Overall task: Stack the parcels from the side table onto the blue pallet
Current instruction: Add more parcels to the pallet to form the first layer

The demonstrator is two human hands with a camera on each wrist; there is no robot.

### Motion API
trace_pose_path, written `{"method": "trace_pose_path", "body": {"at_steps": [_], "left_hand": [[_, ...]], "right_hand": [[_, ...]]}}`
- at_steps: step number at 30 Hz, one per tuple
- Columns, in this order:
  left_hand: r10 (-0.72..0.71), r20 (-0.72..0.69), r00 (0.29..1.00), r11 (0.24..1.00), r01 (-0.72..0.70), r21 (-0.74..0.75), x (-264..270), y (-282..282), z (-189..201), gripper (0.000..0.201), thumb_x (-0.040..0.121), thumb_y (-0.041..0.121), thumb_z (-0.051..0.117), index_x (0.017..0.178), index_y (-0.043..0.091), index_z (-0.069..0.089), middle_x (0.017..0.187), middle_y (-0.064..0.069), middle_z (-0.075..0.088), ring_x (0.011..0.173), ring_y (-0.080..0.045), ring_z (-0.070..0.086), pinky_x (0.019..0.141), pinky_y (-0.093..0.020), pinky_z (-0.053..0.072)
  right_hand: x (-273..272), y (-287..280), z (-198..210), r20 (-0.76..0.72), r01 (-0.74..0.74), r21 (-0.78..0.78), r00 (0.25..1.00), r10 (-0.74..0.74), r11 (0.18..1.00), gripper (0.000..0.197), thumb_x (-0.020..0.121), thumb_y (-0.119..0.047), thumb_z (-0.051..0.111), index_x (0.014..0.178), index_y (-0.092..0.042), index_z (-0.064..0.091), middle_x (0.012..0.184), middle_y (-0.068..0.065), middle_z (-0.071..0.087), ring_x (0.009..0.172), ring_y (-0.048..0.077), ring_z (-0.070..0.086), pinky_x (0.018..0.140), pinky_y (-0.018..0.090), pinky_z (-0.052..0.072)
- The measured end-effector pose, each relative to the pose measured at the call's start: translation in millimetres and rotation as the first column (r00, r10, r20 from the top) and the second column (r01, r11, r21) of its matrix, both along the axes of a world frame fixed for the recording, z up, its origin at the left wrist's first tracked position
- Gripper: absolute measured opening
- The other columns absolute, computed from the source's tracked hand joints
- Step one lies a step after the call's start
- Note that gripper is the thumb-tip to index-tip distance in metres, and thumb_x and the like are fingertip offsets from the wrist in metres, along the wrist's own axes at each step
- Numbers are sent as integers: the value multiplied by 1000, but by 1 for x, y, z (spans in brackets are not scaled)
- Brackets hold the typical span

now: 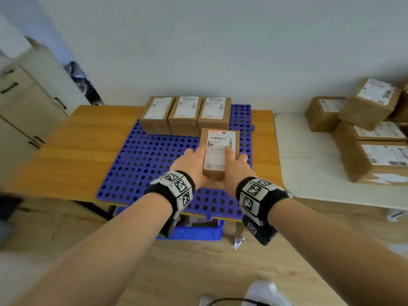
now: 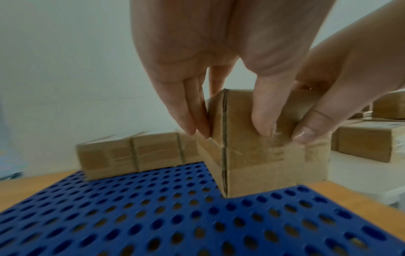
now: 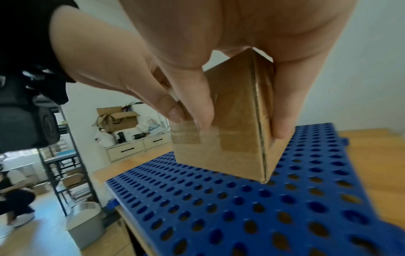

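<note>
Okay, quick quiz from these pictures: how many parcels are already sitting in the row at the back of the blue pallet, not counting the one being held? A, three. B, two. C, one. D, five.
A: the head view shows three parcels side by side at the far edge of the blue pallet, while both hands grip a fourth parcel.

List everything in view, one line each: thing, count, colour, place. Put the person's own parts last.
held parcel: one, brown with white label, over the pallet's right side, gripped by both hands
parcels in a row: three, brown, along the pallet's far edge
pallet: one, blue, perforated, on the wooden table
wooden table: one, orange-brown, centre
side table: one, white, right
waiting parcels: at least five, brown, piled on the side table
bin: one, blue, under the wooden table
left hand: grips the held parcel's left side
right hand: grips its right side
</note>
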State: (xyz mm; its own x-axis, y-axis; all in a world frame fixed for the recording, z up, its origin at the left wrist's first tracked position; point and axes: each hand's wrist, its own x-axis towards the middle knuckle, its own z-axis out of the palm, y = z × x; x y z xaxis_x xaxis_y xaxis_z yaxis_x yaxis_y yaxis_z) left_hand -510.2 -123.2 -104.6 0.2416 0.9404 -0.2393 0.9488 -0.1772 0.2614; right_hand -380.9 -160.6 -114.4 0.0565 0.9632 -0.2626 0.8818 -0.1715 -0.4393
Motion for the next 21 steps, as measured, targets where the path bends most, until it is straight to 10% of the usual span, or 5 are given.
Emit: {"method": "trace_pose_path", "body": {"at_steps": [16,21], "left_hand": [[219,-123,968,964,-234,-129,-156,92,-27,96,74,27,75,148,26,14,124,-13,48,104,-30,57,87,-42,51],[185,-93,978,952,-202,-230,-179,110,-29,120,55,51,80,145,40,0,122,-7,47,107,-28,54,88,-46,51]], "right_hand": [[-134,119,-32,8,-344,-96,938,346,934,82,87,-20,59,147,-30,4,135,16,28,99,32,57,77,39,54],[-146,132,-34,-2,-416,-121,908,419,901,88,83,-38,65,147,-28,6,137,14,30,106,30,56,83,40,54]]}}
